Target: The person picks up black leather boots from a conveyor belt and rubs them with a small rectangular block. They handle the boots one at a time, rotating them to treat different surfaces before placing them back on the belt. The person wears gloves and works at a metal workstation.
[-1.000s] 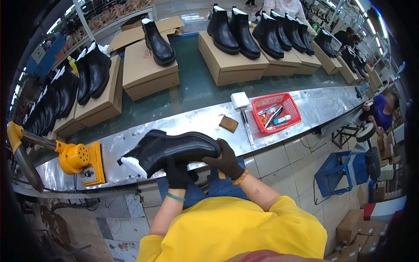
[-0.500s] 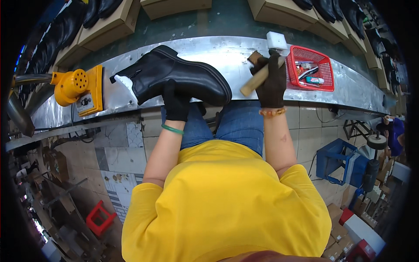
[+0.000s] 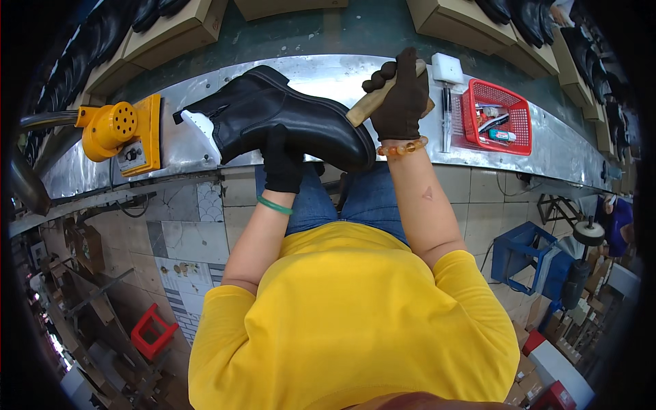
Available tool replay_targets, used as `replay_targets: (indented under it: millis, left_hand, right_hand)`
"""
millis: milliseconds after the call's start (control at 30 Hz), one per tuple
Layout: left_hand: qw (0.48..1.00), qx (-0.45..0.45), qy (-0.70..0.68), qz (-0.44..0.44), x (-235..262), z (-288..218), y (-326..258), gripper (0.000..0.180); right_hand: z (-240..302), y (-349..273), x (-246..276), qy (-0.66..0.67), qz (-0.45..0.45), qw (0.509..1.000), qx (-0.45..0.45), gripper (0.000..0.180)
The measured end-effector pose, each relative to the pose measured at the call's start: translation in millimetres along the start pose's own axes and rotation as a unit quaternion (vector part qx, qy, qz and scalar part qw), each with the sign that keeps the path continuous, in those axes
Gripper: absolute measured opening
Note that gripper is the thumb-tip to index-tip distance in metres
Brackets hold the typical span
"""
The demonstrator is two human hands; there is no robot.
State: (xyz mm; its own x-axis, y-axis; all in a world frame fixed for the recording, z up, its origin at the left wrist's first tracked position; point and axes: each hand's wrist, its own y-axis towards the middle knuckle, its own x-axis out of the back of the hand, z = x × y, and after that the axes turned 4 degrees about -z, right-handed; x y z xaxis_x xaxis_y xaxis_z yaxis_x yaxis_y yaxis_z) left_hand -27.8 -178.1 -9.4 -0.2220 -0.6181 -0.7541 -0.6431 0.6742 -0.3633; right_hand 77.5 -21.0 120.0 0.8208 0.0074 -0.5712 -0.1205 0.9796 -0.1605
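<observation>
Over shiny metal (image 3: 328, 74), the left hand (image 3: 281, 162) grips a smooth black boot (image 3: 318, 126), the right hand (image 3: 404, 102) a flat tan block (image 3: 367, 108).

Boot (image 3: 311, 123): black, ankle height, smooth glossy upper, white stuffing (image 3: 201, 133) showing at the opening. Pose: on its side, toe to the right, sole facing away from the person, over the near part of the bench (image 3: 328, 76). Tan block (image 3: 369, 106): elongated, gripped in the right hand (image 3: 402, 97), one end at the boot's toe; contact unconfirmed.
</observation>
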Motion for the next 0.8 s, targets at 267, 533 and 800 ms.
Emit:
replay_targets:
  millis: [267, 533, 800]
  left_hand:
    - [0.996, -0.021, 0.026, -0.079, -44, -12, -10, 0.032]
    - [0.945, -0.174, 0.278, -0.003, -44, -14, -5, 0.063]
    - [0.939, -0.1, 0.325, -0.042, -56, -34, -6, 0.111]
  right_hand:
    - [-9, -2, -14, -0.117, 0.025, 0.993, 0.015, 0.023]
    - [-50, -13, 6, -0.253, 0.07, 0.965, 0.003, 0.021]
    - [-50, 6, 29, -0.179, -0.005, 0.981, -0.069, 0.022]
